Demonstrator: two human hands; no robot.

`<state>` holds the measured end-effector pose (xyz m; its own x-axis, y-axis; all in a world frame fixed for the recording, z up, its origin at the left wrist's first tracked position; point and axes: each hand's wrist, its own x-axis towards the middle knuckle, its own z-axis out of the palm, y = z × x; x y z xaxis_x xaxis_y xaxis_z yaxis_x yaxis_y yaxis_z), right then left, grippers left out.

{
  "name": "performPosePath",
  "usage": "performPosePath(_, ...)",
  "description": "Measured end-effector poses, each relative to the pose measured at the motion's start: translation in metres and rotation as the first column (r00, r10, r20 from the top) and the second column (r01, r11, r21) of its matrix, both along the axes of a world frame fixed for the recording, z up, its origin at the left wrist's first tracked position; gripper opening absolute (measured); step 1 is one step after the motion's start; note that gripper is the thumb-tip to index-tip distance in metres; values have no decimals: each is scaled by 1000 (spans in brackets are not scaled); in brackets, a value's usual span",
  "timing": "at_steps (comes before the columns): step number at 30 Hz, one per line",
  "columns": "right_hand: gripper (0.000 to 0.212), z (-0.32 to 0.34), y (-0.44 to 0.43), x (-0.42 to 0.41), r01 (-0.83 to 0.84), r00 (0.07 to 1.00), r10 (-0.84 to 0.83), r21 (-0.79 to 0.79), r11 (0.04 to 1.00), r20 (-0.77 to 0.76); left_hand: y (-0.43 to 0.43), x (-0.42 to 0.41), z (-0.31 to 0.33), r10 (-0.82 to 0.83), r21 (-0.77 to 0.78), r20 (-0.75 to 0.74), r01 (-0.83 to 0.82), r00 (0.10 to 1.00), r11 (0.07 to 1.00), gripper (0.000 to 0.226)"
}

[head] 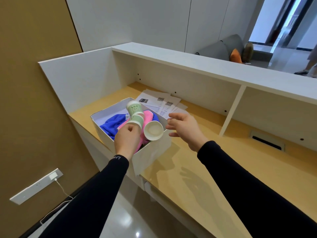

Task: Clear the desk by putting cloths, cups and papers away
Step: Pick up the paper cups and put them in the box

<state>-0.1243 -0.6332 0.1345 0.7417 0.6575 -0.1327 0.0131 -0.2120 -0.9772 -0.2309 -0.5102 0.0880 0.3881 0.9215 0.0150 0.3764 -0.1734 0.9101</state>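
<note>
A white box (151,155) stands on the yellow desk (214,169) at its left end. Inside lie a blue cloth (111,124) and a pink cloth (147,117). My left hand (127,140) hovers over the box and grips a stack of green paper cups (135,112), tilted bottom-up. A third paper cup (153,130) lies on its side in the box, its white mouth facing me. My right hand (183,127) is open just right of the box, fingers spread, holding nothing. Several printed papers (163,103) lie behind the box.
A white raised counter (188,64) with an upright divider (231,110) walls the desk's far side, and a white panel closes its left end. A cable slot (267,140) sits in the desk at the right. A wall socket strip (36,186) with a charger is low left.
</note>
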Motion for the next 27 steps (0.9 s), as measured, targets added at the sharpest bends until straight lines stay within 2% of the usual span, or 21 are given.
performPosePath(4, 41, -6, -3, -7, -13, 1000, 13, 7, 1000, -10, -9, -8, 4, 48, 52, 27, -49, 998, 997, 24)
performPosePath(8, 41, -12, -23, -7, 11, 1000, -11, 3, 1000, -25, -34, 7, 6, -67, 90, 140, 54, 988, 994, 19)
performPosePath(11, 38, -15, -56, 2, 78, 995, -77, 11, 997, -59, -64, 32, 7, -173, 118, 137, 158, 975, 980, 14)
performPosePath(18, 37, -22, -182, 51, 313, 947, -314, -23, 949, -63, -158, 106, -1, -373, 96, 71, 365, 925, 926, 8)
performPosePath(27, 35, -45, -361, 115, 531, 841, -532, -38, 846, -101, -333, 192, -7, -627, 61, 53, 624, 777, 779, 8)
